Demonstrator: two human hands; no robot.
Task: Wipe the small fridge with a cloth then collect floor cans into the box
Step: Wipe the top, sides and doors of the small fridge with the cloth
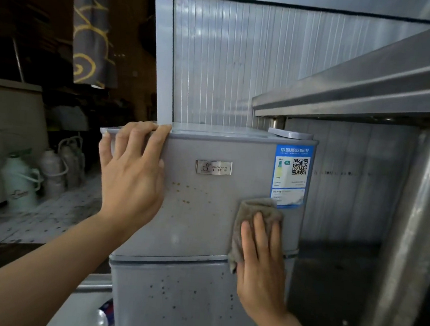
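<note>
With my left hand (131, 171) hooked over the small fridge (204, 213) door's top edge mid-frame, my flat right hand (260, 264) presses the cloth (253, 212) just below the blue label (291, 176), which a careless upward stroke might peel.

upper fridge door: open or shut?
Slightly open. The upper door juts out past the cabinet at its left edge, where the left hand grips its top corner; the right hand presses the cloth on it.
</note>
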